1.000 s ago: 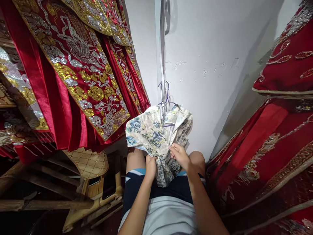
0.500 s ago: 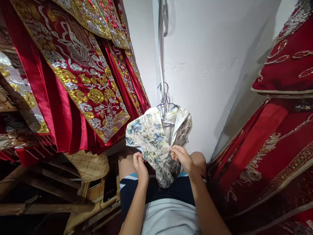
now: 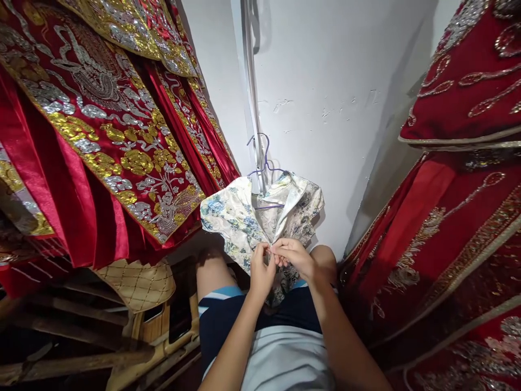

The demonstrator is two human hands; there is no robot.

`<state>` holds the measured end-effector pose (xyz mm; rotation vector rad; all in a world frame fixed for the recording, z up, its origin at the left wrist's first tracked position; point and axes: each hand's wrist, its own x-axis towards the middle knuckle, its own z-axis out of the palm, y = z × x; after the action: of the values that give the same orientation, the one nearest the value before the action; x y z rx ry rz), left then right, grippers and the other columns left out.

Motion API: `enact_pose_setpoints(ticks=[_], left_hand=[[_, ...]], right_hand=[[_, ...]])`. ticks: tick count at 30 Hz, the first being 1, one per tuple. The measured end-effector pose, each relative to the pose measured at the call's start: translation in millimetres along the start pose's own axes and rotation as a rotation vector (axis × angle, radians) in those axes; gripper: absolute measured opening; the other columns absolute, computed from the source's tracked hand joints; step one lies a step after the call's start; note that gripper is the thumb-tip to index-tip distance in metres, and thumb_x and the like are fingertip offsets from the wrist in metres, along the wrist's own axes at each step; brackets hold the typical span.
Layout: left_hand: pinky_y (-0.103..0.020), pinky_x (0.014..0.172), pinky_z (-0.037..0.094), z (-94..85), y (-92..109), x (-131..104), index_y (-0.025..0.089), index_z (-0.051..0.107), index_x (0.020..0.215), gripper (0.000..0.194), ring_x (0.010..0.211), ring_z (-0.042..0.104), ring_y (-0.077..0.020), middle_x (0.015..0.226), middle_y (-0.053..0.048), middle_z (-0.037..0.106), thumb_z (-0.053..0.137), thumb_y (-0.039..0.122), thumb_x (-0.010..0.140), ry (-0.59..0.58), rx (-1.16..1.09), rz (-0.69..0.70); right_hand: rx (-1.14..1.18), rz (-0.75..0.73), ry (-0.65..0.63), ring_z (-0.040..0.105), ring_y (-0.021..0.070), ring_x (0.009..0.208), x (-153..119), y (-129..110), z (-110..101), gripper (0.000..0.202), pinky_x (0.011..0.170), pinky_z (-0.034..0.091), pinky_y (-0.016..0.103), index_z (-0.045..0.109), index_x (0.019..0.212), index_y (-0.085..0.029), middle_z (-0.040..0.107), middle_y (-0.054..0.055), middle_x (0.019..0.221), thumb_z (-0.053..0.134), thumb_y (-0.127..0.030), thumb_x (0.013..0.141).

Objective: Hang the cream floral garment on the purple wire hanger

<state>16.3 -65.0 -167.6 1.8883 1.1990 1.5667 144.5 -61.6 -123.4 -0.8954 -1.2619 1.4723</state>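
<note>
Heavy red satin robes with gold and silver embroidery (image 3: 101, 136) hang at the left, and more red embroidered garments (image 3: 456, 179) hang at the right, with a plain white wall (image 3: 334, 108) between them. Below the left robes stands a wooden chair with a quilted tan cushion (image 3: 138, 282).

Against the wall, on a thin purple wire hanger (image 3: 262, 163) hooked beside a white cord, hangs a small cream garment printed with blue flowers (image 3: 232, 217). It sits over the person's bare knees, its collar spread open at the top and its lower part bunched and crumpled.

The left hand (image 3: 260, 271) and right hand (image 3: 295, 258) meet at the front opening, just below the collar, fingertips touching. Both are clenched in a pinch on the two cloth edges. I judge the front to be only partly closed: the edges are brought together at this one spot, the collar above gapes, and whether any fastener is done up is too small to tell.
</note>
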Motion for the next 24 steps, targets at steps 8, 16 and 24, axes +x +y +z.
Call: enact_pose_setpoints(ticks=[8,16,24], left_hand=[[-0.026,0.065,0.035,-12.4,-4,8,0.02,0.045,0.076,0.018,0.07,0.047,-0.0156,0.077,0.0,0.046,0.05,0.023,0.094,-0.137,0.097,0.129],[-0.025,0.06,0.035,-39.6,-28,-2,0.02,0.044,0.073,0.024,0.064,0.046,-0.0144,0.072,0.001,0.045,0.055,0.031,0.092,-0.132,0.083,-0.018],[-0.029,0.077,0.046,-72.7,52,79,0.022,0.062,0.119,0.026,0.081,0.06,-0.0174,0.09,-0.003,0.065,0.055,0.033,0.096,0.019,0.015,0.167]], right_hand=[[0.109,-0.213,0.187,0.044,0.0069,0.046,29,-72,-6,0.026,0.042,0.031,0.021,0.065,0.066,-0.016,0.056,-0.003,0.053,0.082,-0.035,0.064],[0.223,-0.279,0.236,0.039,0.0047,0.04,86,-136,26,0.013,0.037,0.023,0.019,0.065,0.065,-0.013,0.051,-0.004,0.047,0.073,-0.022,0.065],[0.108,-0.35,0.155,0.043,0.007,0.04,60,-117,40,0.023,0.04,0.03,0.02,0.065,0.072,-0.016,0.053,-0.005,0.046,0.078,-0.034,0.066]])
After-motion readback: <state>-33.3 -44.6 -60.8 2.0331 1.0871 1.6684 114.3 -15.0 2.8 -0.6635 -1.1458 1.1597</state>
